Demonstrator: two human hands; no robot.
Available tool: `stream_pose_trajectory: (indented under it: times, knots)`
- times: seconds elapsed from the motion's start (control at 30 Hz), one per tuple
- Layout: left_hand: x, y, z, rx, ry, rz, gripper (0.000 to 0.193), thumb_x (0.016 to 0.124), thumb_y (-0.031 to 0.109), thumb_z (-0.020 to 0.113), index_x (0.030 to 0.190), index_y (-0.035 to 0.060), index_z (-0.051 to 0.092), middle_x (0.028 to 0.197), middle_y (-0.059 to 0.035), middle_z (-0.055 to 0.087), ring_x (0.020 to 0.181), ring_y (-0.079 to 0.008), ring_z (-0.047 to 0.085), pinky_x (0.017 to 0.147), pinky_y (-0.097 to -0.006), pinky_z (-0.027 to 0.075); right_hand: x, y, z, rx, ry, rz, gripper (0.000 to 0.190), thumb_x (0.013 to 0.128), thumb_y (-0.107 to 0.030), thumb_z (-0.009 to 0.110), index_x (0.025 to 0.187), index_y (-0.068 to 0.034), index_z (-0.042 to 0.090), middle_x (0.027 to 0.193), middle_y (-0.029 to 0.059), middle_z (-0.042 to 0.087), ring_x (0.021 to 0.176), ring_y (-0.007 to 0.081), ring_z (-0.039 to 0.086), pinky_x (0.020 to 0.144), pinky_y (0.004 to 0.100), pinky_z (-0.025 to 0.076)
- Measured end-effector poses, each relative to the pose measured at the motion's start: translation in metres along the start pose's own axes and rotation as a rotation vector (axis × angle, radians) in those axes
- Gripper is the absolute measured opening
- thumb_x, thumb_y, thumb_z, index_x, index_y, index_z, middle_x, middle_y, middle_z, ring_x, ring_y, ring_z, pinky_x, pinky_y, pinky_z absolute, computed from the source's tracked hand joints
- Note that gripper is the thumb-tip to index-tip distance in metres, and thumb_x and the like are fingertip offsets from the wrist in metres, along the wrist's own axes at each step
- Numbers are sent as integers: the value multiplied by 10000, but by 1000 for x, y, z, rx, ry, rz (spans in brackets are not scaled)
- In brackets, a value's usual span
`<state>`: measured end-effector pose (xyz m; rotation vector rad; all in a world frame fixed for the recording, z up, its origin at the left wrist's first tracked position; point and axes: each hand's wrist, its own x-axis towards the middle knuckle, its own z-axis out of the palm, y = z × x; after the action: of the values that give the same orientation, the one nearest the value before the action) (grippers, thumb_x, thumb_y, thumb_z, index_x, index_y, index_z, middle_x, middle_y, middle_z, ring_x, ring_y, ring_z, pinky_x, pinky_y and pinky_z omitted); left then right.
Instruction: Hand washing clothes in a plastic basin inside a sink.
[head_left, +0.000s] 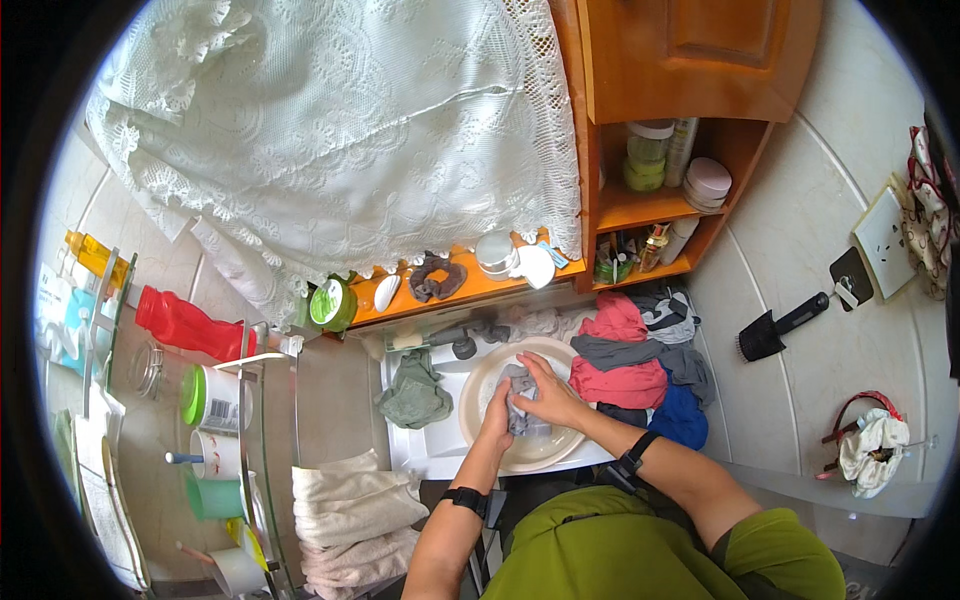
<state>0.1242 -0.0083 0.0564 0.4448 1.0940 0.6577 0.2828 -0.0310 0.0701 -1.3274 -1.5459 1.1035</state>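
Note:
A wet grey cloth (529, 420) is between my hands over a round beige basin (555, 456) in the white sink (442, 450). My left hand (496, 411) presses the cloth from its left side, fingers along its edge. My right hand (551, 390) lies against its upper right part, thumb on the cloth and fingers spread. Beneath, the basin seems to hold water. Left of the basin lies a crumpled green-grey cloth (416, 390). Piled at its right are red clothes (619, 375), a dark grey garment (686, 367) and a blue one (679, 420).
A dark faucet (463, 345) stands behind the basin. Beyond it, a wooden ledge (465, 277) carries a scrunchie and jars. Towels (352, 502) hang at the lower left beside a glass shelf rack with cups and bottles. A black hairbrush (780, 326) hangs on the right wall.

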Motion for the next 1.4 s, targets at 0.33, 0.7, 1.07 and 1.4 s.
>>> stream_pose_trajectory:
  times: [0.33, 0.7, 1.07, 1.4]
  knots:
    - [-14, -3, -17, 152, -103, 36, 507, 973, 404, 606, 1356, 87, 508, 1268, -84, 614, 1111, -208, 624, 921, -351, 525, 16, 27, 0, -190, -145, 273, 534, 873, -290, 648, 1311, -2, 546, 1192, 242, 649, 1099, 387, 633, 958, 426, 485]
    - [16, -20, -86, 186, 115, -43, 606, 737, 4, 593, 1334, 16, 495, 1168, -140, 640, 1024, -254, 647, 867, -366, 548, 18, 78, -30, -49, 174, 478, 445, 848, -189, 681, 1267, -68, 590, 1074, 187, 681, 1025, 290, 655, 900, 389, 504]
    - [16, -45, -75, 1787, 24, 341, 619, 874, 271, 633, 1450, 121, 462, 1603, -225, 190, 1463, -422, 226, 1178, -521, 239, -8, 85, 23, -964, -301, 207, 647, 846, -183, 652, 1443, -88, 422, 1577, 195, 247, 1389, 448, 336, 1043, 544, 419]
    - [46, -80, -104, 2089, -163, -8, 544, 928, 431, 498, 1428, 216, 505, 1628, -151, 184, 1483, -400, 189, 1146, -612, 207, -8, 137, 41, -1270, -745, 218, 709, 900, -187, 579, 1548, -215, 290, 1644, 149, 76, 1429, 495, 256, 1042, 589, 409]
